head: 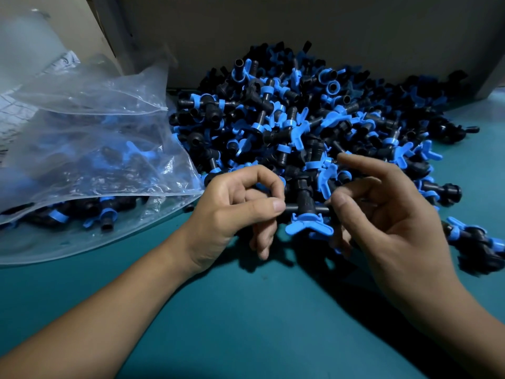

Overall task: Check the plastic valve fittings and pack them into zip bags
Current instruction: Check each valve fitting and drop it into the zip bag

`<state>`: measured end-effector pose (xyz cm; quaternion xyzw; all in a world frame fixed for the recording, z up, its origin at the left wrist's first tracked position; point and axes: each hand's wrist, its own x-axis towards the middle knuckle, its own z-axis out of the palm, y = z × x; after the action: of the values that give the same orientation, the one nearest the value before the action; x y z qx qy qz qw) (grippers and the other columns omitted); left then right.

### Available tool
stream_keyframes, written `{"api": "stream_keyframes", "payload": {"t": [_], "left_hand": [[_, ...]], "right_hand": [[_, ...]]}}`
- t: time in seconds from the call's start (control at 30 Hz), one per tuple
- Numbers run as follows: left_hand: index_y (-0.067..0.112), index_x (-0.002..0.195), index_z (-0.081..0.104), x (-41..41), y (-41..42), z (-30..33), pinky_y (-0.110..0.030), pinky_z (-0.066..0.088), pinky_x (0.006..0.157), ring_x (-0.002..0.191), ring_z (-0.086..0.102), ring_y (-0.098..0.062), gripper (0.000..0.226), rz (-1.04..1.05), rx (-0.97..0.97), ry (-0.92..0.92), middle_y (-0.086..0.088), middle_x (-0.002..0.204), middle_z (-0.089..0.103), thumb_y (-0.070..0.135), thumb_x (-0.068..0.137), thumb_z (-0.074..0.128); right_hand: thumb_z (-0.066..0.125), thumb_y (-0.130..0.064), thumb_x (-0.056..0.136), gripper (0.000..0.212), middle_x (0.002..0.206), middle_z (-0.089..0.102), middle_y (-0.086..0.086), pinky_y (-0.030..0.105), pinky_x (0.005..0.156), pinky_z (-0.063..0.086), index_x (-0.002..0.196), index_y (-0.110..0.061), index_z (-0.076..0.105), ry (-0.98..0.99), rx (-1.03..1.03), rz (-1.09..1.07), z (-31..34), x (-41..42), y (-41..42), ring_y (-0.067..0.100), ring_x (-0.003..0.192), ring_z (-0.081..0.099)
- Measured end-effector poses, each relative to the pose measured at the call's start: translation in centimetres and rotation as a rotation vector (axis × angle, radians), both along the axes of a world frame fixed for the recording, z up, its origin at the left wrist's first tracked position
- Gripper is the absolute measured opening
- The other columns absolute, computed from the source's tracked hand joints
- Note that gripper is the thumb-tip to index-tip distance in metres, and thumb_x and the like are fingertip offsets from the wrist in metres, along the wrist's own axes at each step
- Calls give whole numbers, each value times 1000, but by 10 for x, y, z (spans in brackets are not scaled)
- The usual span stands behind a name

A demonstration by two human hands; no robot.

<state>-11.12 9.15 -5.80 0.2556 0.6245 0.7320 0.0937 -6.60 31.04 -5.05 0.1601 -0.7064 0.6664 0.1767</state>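
Note:
One black valve fitting (305, 202) with a blue wing handle hangs between my hands, just above the teal table. My left hand (235, 212) pinches its left stem end between thumb and forefinger. My right hand (382, 214) holds the right stem end with the thumb and curled fingers, its forefinger stretched out above. Behind them lies a big heap of black and blue fittings (314, 119). To the left a clear zip bag (90, 160) lies on its side, partly filled with fittings, its mouth facing the heap.
A cardboard box wall (300, 28) stands behind the heap. More clear bags (30, 50) lie at the far left. A few loose fittings (475, 242) sit at the right edge. The teal tabletop (246, 310) spreads out in front of my arms.

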Motion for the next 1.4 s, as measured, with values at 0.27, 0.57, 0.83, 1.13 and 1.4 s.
{"api": "stream_keyframes", "payload": {"t": [0.27, 0.57, 0.83, 1.13, 1.4], "left_hand": [[14, 80, 52, 24, 14, 23, -22, 45, 45, 36, 62, -29, 18, -87, 43, -193, -15, 39, 53, 17, 97, 58], [24, 80, 58, 108, -4, 13, -28, 46, 50, 52, 58, -25, 19, 60, -31, -333, -12, 56, 64, 35, 82, 73], [34, 85, 55, 134, -90, 11, -24, 48, 71, 75, 62, -12, 20, 653, -865, 560, 6, 85, 62, 29, 81, 74], [40, 103, 58, 80, -179, -10, -48, 54, 87, 99, 68, -19, 22, 1129, -1019, 220, 21, 101, 69, 26, 95, 73], [14, 125, 59, 25, -156, 12, -53, 49, 87, 112, 60, -41, 22, 1160, -1300, 368, -16, 120, 67, 22, 105, 56]], "right_hand": [[59, -34, 99, 23, 63, 48, 9, 24, 34, 36, 121, -26, 58, -75, -79, 4, -2, 11, -5, 32, 37, 34], [54, -42, 105, 10, 64, 66, 2, 22, 44, 38, 109, -35, 59, -56, 160, 73, -13, 20, -10, 7, 46, 48], [58, -46, 100, 18, 87, 75, -2, 22, 57, 52, 108, -32, 67, -65, 410, 157, -7, 21, -10, 18, 66, 72], [63, -36, 99, 11, 81, 71, -11, 17, 58, 48, 98, -27, 70, -48, 534, 152, -10, 18, -9, 14, 62, 70], [61, -38, 100, 9, 86, 70, -17, 17, 65, 48, 96, -33, 68, -8, 619, 142, -8, 17, -7, 11, 76, 70]]}}
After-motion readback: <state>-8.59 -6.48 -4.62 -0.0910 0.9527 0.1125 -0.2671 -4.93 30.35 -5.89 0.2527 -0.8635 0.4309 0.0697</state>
